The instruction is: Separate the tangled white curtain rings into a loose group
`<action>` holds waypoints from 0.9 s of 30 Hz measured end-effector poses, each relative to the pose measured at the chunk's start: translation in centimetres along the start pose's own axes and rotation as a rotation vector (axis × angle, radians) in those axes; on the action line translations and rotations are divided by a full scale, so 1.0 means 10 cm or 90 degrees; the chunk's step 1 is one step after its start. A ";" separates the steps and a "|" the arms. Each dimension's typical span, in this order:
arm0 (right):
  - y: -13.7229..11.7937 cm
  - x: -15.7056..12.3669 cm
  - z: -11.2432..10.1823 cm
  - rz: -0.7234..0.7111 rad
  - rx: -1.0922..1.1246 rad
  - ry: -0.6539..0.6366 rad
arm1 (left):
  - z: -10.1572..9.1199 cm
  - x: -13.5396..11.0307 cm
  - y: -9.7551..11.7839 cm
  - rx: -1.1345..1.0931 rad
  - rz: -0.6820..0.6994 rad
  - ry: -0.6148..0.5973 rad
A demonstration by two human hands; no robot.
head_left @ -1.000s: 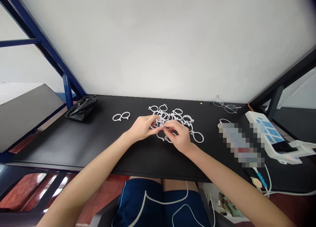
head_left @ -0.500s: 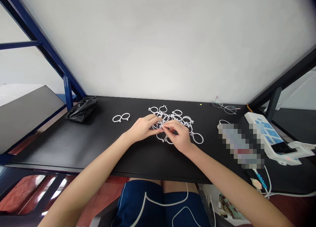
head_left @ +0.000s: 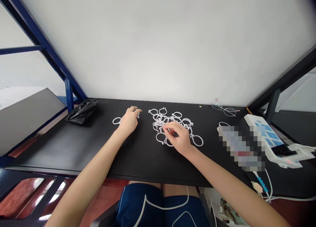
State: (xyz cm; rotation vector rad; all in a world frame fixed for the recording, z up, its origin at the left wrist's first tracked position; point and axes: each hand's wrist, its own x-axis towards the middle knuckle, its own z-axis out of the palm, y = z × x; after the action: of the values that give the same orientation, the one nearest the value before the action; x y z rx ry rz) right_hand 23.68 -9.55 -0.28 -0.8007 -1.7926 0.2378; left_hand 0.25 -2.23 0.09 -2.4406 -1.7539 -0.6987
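Several white plastic rings (head_left: 172, 120) lie in a loose heap on the black table (head_left: 81, 144). My right hand (head_left: 178, 136) rests on the heap's near side, its fingers pinched on a white ring. My left hand (head_left: 128, 119) is out to the left, beside the small separate set of rings (head_left: 116, 120), and partly covers them. Its fingers are curled, and a white ring shows at the fingertips.
A crumpled black bag (head_left: 82, 111) lies at the back left. Wire-rimmed glasses (head_left: 224, 109) sit at the back right. A white and blue power strip (head_left: 268, 135) with cables, a blurred-out object (head_left: 238, 144) and a white device (head_left: 295, 151) occupy the right side.
My left hand has left the heap and moved left with a ring to the small separate set. My right hand stays at the heap.
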 end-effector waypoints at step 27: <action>0.03 -0.03 -0.01 0.024 0.013 -0.038 | 0.20 0.04 -0.23 0.073 -0.150 -0.091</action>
State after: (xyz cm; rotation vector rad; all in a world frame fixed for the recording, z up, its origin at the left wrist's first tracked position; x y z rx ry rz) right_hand 23.88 -9.52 -0.62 -0.8211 -1.8291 0.3078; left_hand -1.12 -0.43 -2.02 -2.2844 -2.0954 -0.4344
